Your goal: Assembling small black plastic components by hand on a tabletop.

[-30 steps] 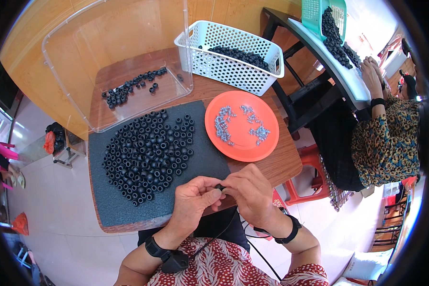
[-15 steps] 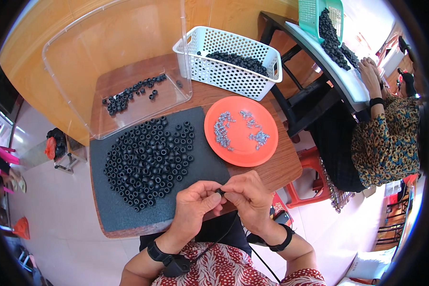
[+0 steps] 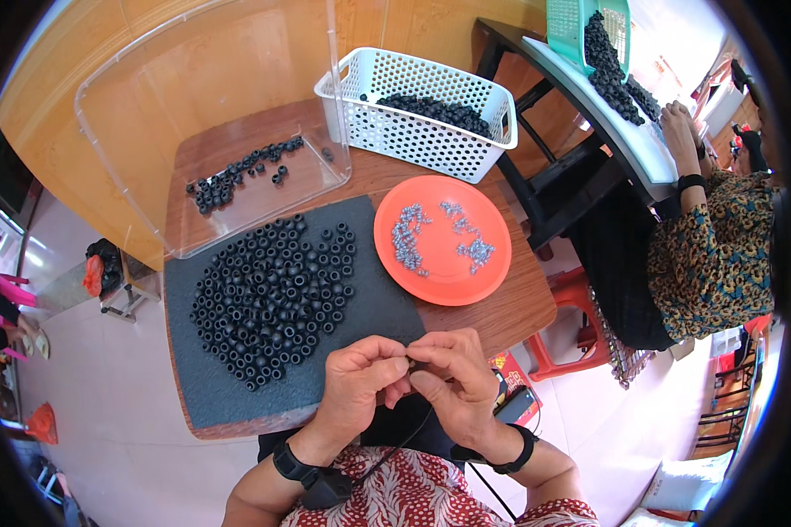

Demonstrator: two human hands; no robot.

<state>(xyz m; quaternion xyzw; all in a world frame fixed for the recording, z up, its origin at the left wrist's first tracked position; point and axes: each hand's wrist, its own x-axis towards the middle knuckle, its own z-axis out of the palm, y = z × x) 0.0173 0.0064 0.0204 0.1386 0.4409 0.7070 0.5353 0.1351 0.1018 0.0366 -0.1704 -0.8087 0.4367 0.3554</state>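
My left hand (image 3: 360, 382) and my right hand (image 3: 457, 386) meet just beyond the near edge of the table. Pinched between their fingertips is a small black piece (image 3: 411, 361), mostly covered by the fingers. The right thumb sits a little below the right forefinger. Beyond the left hand, a heap of round black hollow rubber pieces (image 3: 272, 294) lies on a dark grey mat (image 3: 387, 263). To the far right of the hands stands an orange plate (image 3: 439, 285) bearing small silvery metal bits (image 3: 407, 241) in loose clusters.
A clear plastic bin (image 3: 264, 215) with several black pieces lies behind the mat. Next to it stands a white perforated basket (image 3: 387, 149) of black pieces. At right, another person's hands (image 3: 681, 140) are by a white-topped table with a green basket (image 3: 567, 35). A red stool (image 3: 558, 325) stands below.
My right thumb has dropped away from the forefinger, loosening the right hand's pinch. The left hand keeps nearly the same place. The whole view has shifted slightly.
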